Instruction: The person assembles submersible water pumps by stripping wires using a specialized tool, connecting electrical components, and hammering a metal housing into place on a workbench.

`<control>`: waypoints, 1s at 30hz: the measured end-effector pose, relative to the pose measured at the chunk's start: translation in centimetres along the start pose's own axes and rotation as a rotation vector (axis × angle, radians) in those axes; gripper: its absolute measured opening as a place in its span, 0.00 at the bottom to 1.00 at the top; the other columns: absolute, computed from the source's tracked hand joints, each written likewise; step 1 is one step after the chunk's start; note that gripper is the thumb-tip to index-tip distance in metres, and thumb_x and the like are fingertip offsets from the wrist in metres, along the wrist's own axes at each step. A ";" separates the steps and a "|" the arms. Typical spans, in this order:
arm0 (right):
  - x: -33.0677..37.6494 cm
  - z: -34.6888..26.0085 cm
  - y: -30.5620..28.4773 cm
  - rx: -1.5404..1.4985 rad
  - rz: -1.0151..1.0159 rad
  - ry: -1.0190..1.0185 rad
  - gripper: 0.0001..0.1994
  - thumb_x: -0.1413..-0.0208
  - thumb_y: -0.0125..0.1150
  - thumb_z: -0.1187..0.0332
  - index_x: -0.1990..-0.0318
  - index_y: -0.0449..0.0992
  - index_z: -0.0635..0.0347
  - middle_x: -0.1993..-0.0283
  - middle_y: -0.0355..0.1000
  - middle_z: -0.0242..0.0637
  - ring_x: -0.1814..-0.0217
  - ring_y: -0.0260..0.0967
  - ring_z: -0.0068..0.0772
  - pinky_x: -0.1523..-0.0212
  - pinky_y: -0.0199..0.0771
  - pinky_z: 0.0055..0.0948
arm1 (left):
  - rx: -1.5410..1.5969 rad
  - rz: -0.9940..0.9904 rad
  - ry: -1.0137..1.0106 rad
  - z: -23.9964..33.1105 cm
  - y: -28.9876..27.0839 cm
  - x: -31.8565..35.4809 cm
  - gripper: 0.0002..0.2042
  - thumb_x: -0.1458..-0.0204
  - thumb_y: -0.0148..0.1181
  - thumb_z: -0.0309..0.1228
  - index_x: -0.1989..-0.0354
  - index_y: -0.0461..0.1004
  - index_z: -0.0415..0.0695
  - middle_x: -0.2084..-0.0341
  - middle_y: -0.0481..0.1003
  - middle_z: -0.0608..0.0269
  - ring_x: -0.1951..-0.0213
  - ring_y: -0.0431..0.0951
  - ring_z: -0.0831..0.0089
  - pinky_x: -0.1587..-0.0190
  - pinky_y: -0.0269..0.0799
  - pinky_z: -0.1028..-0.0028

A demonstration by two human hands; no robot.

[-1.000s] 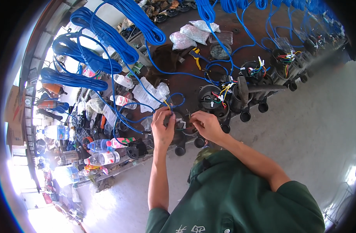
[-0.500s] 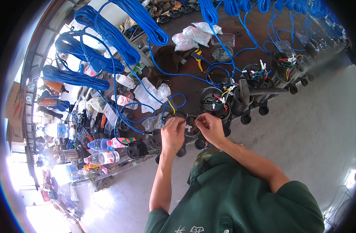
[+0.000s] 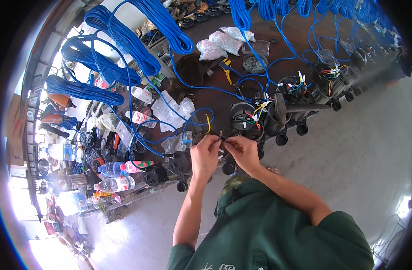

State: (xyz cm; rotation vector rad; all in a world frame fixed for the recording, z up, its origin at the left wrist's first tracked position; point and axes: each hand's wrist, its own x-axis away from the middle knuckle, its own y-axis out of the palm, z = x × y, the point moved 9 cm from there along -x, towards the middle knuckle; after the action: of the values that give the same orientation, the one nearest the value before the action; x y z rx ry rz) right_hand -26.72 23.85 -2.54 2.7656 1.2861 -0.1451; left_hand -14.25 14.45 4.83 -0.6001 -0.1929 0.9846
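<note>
My left hand (image 3: 204,156) and my right hand (image 3: 243,154) meet fingertip to fingertip above a black round housing at the bench's near edge, mostly hidden beneath them. Both are closed in a pinch. A thin wire end (image 3: 221,134) stands up from the left fingertips. What the right fingertips grip is too small to make out. A yellow wire (image 3: 208,123) rises just beyond my left hand. To the right, another black round housing (image 3: 244,116) lies open with red, yellow and white-tipped wires, and a hammer (image 3: 282,108) rests across the housings after it.
Bundled blue cables (image 3: 123,40) hang overhead along the bench. Beyond the hands are a yellow-handled wire stripper (image 3: 226,71), a dish of small metal parts (image 3: 254,64) and white bags (image 3: 224,41). Paper (image 3: 166,112) and plastic bottles (image 3: 114,184) crowd the left.
My hands have come together, the left moving slightly right and the right slightly left, until the fingertips meet. The whole view has shifted a little.
</note>
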 end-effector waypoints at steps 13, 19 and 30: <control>-0.4 1.4 -2.1 -0.105 -0.084 0.222 0.06 0.37 0.66 0.76 0.55 0.81 0.69 0.66 0.82 0.33 0.67 0.78 0.17 0.66 0.77 0.20 | -0.256 -0.121 0.210 1.4 3.6 -0.2 0.04 0.44 0.63 0.25 0.62 0.81 0.42 0.72 0.82 0.53 0.69 0.84 0.52 0.66 0.77 0.63; -0.5 0.6 -3.3 0.067 -0.074 0.064 0.06 0.41 0.69 0.75 0.57 0.82 0.65 0.66 0.83 0.36 0.69 0.78 0.19 0.68 0.76 0.23 | -0.306 -0.187 0.173 1.3 4.4 -0.5 0.05 0.45 0.64 0.27 0.63 0.83 0.44 0.73 0.81 0.51 0.67 0.83 0.49 0.65 0.77 0.61; 0.1 -3.4 -4.2 0.382 -0.062 -0.305 0.12 0.43 0.71 0.73 0.51 0.80 0.59 0.63 0.80 0.38 0.68 0.80 0.36 0.69 0.79 0.31 | -0.320 -0.248 0.217 1.9 4.6 -0.6 0.06 0.47 0.64 0.30 0.64 0.86 0.46 0.71 0.82 0.52 0.66 0.83 0.50 0.62 0.77 0.58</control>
State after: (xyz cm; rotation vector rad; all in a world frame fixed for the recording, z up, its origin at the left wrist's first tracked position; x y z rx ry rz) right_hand -29.65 27.03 0.66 2.8410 1.3782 -0.8648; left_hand -18.69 16.55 3.90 -0.9469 -0.2280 0.6467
